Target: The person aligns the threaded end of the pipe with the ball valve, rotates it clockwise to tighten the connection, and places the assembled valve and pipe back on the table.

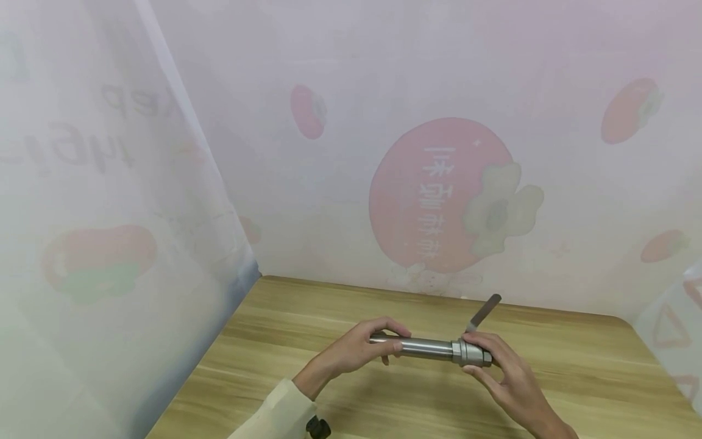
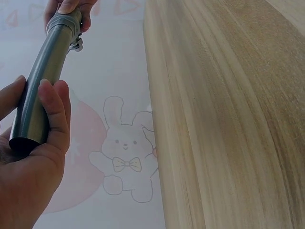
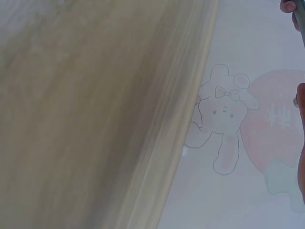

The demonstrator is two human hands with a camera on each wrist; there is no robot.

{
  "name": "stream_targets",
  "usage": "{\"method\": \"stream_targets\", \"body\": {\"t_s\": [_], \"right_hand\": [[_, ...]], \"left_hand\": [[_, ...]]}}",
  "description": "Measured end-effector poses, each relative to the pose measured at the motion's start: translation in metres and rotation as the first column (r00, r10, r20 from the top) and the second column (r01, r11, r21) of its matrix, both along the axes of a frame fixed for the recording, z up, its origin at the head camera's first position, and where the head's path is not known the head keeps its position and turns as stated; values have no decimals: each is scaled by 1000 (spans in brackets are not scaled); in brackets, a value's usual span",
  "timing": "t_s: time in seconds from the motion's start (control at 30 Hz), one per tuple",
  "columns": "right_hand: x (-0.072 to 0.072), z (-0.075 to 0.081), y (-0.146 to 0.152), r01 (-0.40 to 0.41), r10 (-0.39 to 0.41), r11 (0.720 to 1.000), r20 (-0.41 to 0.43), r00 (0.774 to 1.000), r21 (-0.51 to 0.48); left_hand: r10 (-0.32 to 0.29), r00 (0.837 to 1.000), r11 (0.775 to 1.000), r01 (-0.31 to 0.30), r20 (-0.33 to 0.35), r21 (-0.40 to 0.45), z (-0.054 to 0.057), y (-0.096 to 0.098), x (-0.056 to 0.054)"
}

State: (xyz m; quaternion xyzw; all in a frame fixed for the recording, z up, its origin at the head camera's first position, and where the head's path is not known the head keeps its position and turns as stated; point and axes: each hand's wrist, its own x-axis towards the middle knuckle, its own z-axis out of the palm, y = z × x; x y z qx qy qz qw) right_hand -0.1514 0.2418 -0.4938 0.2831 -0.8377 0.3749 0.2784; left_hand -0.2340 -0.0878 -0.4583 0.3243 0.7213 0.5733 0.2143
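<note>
A smooth steel pipe (image 1: 428,347) is held roughly level above the wooden table. Joined to its right end is a metal ball valve (image 1: 470,353), whose dark lever handle (image 1: 485,312) slants up and away. My left hand (image 1: 356,349) grips the pipe near its free end, thumb in front and fingers behind. On the valve body, my right hand (image 1: 518,381) pinches with thumb and fingers. The left wrist view shows the pipe's open end (image 2: 25,144) by the left palm. Only slivers of the right hand (image 3: 301,143) and pipe (image 3: 300,16) enter the right wrist view.
The wood-grain table (image 1: 263,347) has rounded far corners. Behind it hangs a pale curtain (image 1: 340,201) printed with persimmons, and another curtain (image 1: 109,201) runs along the left side. A small black object (image 1: 318,427) sits at the left sleeve's cuff.
</note>
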Motion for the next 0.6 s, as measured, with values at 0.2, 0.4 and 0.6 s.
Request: {"method": "stream_targets", "body": {"t_s": [0.2, 0.4, 0.6], "right_hand": [[0, 0, 0, -3, 3, 1000, 2, 1000, 1], [0, 1, 1, -7, 7, 1000, 3, 1000, 4], [-1, 2, 1, -13, 13, 1000, -6, 1000, -1]], "left_hand": [[14, 1000, 1000, -14, -2, -1, 0, 1, 1], [17, 1000, 1000, -17, -1, -3, 1, 1, 3], [16, 1000, 1000, -16, -17, -9, 2, 0, 3]]}}
